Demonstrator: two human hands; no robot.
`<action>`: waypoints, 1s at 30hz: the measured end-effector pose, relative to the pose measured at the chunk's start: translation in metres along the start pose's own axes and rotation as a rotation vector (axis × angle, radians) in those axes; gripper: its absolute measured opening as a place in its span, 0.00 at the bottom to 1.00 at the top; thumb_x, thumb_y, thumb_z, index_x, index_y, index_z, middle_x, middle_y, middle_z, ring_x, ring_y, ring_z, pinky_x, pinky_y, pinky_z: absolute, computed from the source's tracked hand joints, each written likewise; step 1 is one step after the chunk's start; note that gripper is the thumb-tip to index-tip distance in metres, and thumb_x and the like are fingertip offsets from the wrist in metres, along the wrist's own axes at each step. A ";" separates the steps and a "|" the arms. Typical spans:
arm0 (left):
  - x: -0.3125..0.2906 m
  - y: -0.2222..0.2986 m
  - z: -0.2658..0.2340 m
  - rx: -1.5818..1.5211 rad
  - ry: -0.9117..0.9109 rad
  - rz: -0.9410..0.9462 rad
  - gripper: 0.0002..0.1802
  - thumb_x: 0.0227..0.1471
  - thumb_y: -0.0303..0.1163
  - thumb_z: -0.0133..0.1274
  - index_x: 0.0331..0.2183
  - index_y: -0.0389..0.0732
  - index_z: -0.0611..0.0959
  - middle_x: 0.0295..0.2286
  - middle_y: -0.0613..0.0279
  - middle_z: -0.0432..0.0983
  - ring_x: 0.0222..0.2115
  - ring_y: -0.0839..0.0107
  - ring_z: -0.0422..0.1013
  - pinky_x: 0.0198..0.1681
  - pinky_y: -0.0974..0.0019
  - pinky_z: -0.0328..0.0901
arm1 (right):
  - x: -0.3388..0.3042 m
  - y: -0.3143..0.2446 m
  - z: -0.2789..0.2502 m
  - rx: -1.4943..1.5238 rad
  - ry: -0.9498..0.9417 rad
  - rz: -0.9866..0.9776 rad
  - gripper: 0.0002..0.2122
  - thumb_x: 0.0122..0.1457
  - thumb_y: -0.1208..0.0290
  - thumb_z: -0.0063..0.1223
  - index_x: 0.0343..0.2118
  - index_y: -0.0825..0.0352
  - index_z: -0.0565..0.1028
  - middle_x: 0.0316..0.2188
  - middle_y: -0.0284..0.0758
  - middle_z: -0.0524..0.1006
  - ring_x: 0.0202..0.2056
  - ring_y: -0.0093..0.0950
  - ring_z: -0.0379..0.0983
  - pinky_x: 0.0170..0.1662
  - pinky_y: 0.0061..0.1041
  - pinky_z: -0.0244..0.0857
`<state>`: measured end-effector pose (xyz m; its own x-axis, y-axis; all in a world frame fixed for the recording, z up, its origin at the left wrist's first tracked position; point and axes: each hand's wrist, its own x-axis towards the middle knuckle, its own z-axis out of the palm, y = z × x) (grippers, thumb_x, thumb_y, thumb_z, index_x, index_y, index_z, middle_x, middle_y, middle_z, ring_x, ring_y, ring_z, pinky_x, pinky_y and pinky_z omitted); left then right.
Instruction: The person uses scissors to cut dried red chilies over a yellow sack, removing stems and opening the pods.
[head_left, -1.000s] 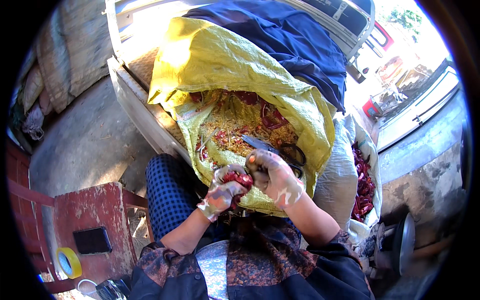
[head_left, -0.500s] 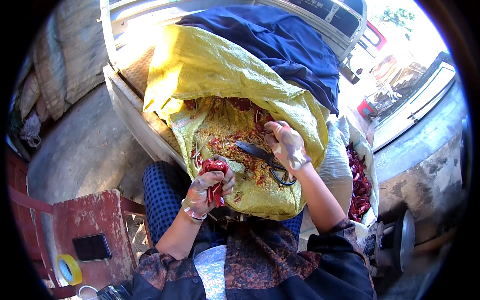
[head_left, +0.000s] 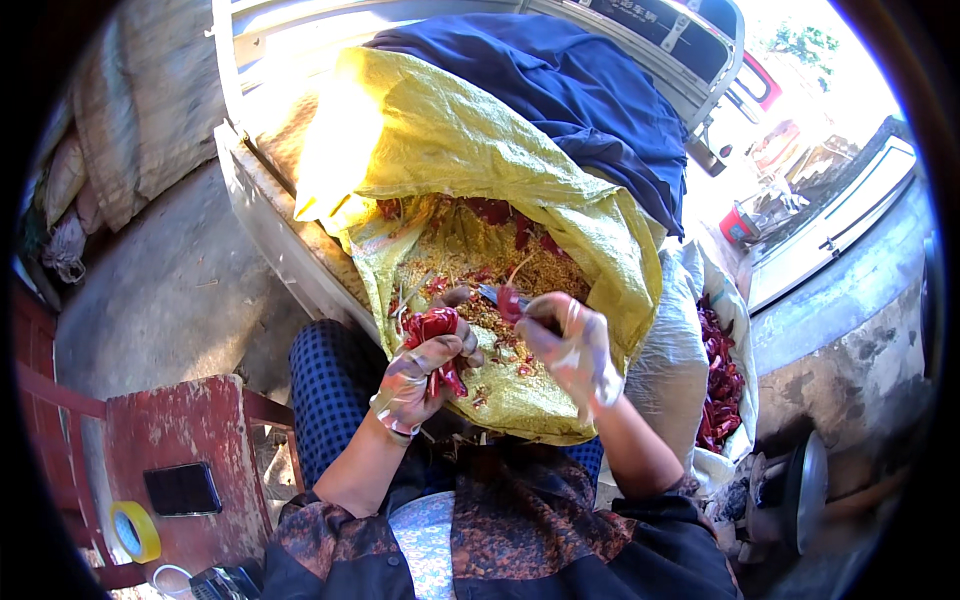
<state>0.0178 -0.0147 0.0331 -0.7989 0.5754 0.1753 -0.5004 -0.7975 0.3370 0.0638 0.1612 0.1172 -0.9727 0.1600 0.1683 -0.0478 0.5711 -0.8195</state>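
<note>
My left hand (head_left: 412, 378), in a pale stained glove, is closed around a bunch of dried red chilies (head_left: 433, 322) over the near edge of the yellow woven sack (head_left: 450, 140). Close by on the right, my gloved right hand (head_left: 578, 350) pinches a single dried red chili (head_left: 509, 303) by the fingertips, a thin pale stem rising from it. Behind that chili the scissors (head_left: 488, 293) lie on yellow seeds (head_left: 552, 272) and red chili scraps inside the open sack. Only part of a blade shows; my right hand hides the rest.
A pale sack of dried chilies (head_left: 718, 390) stands at the right, beside a round metal-rimmed object (head_left: 812, 490). Dark blue cloth (head_left: 560, 80) covers the far side of the yellow sack. At the left, a red wooden chair (head_left: 190, 420) bears a phone (head_left: 183, 489) and yellow tape (head_left: 136, 531).
My right hand has come out of the sack's right side toward my left hand, now with a chili in its fingers. The left hand still grips its bunch.
</note>
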 end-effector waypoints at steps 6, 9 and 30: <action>-0.008 -0.007 -0.006 0.011 0.084 -0.197 0.20 0.51 0.22 0.52 0.47 0.34 0.72 0.37 0.57 0.76 0.38 0.67 0.73 0.45 0.66 0.68 | -0.028 -0.020 0.030 -0.388 -0.063 -0.242 0.07 0.50 0.68 0.56 0.30 0.64 0.73 0.26 0.40 0.74 0.28 0.42 0.73 0.31 0.36 0.67; -0.009 -0.013 -0.027 -0.032 0.112 -0.235 0.11 0.51 0.24 0.52 0.39 0.33 0.79 0.36 0.54 0.77 0.38 0.65 0.74 0.45 0.65 0.68 | -0.027 -0.028 0.031 -0.461 -0.118 -0.278 0.08 0.47 0.70 0.59 0.30 0.65 0.74 0.28 0.41 0.76 0.30 0.41 0.74 0.33 0.33 0.68; -0.007 -0.017 -0.010 0.066 0.139 -0.172 0.19 0.46 0.27 0.51 0.44 0.38 0.75 0.37 0.60 0.76 0.35 0.68 0.73 0.38 0.65 0.68 | 0.010 0.002 0.022 0.018 -0.178 -0.502 0.08 0.51 0.75 0.57 0.36 0.67 0.77 0.31 0.38 0.75 0.30 0.30 0.74 0.31 0.24 0.67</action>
<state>0.0287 -0.0075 0.0171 -0.7440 0.6679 -0.0179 -0.6142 -0.6732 0.4117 0.0491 0.1459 0.1050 -0.8525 -0.2691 0.4481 -0.5197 0.5283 -0.6715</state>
